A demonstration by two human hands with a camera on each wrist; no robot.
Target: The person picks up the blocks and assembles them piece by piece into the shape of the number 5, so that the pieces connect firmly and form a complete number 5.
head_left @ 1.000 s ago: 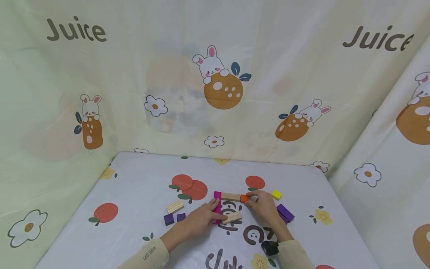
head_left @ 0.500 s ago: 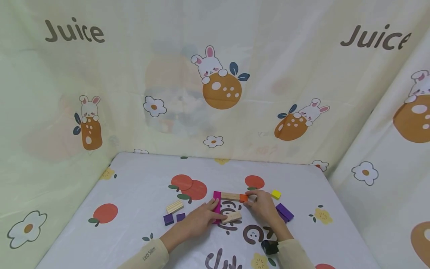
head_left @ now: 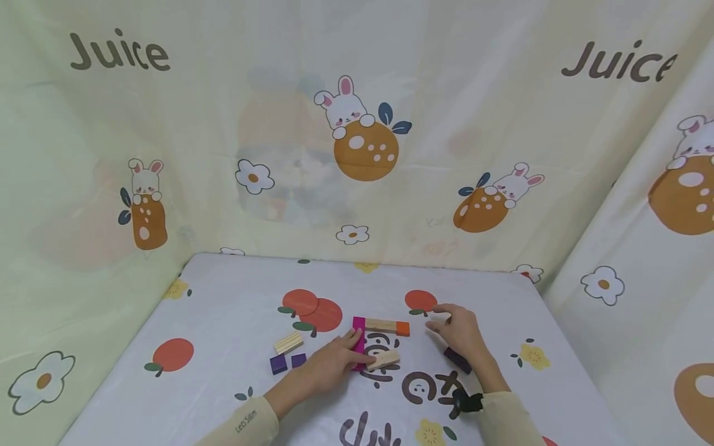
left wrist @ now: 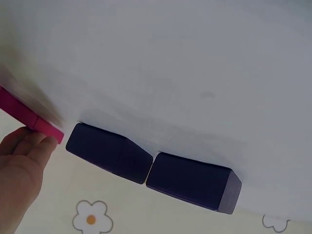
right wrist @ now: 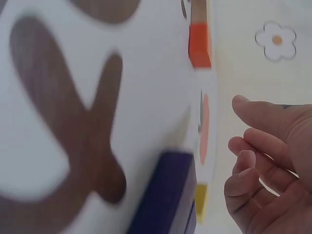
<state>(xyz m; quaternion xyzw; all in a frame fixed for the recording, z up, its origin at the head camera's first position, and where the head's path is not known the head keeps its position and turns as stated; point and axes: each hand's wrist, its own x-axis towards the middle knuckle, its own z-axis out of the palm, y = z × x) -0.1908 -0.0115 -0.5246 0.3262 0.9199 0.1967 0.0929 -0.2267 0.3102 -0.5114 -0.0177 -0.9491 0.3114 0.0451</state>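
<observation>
My left hand (head_left: pixel 329 365) holds a magenta block (head_left: pixel 359 347), its fingers on the left side and top and its thumb over the right side. The thumb tip is right at the end of a short plain wooden block (head_left: pixel 383 360). From the magenta block's far end, a wooden block (head_left: pixel 380 325) runs right to an orange block (head_left: pixel 403 329), end to end. My right hand (head_left: pixel 460 331) is off to the right of the orange block, thumb and fingers apart, holding nothing. Below it lies a purple block (head_left: pixel 458 360), partly covered by the hand.
Left of my left arm lie a ridged wooden block (head_left: pixel 289 342) and two dark purple blocks (head_left: pixel 278 364), (left wrist: pixel 109 152). A yellow block (right wrist: pixel 201 202) shows beyond the purple one in the right wrist view. Printed cloth (head_left: pixel 223 310) covers the table, with a curtain behind.
My right hand has let go of the orange block and moved right, now covering the yellow block in the head view. The left hand stays on the magenta block.
</observation>
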